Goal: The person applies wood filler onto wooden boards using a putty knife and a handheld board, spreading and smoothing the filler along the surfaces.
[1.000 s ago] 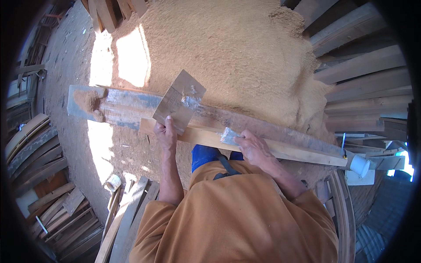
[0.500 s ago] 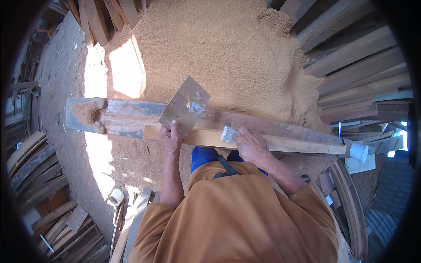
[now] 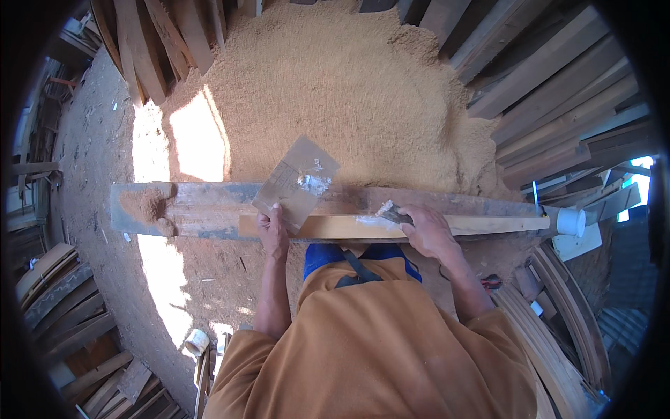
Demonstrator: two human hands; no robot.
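My left hand (image 3: 274, 229) grips the near corner of a flat, square tan board (image 3: 286, 183), thumb on top. A dab of white paste (image 3: 314, 184) lies on that board. In my right hand (image 3: 427, 230) is a putty knife (image 3: 396, 213), its tip coated with white paste. The knife sits just above a pale wooden strip (image 3: 481, 225), which carries a white smear (image 3: 373, 221) beside the blade. That strip lies along the near edge of a long, dusty plank (image 3: 209, 202) in front of me.
Sawdust (image 3: 335, 91) is heaped beyond the plank. Stacked timber (image 3: 544, 77) stands at the far right, with more boards (image 3: 150, 49) at the far left. A white cup (image 3: 571, 222) sits at the plank's right end. Another white container (image 3: 197, 341) is at the lower left.
My right hand has moved right and turned the putty knife, whose blade now points up-left. A white smear shows on the strip. The whole view has shifted slightly.
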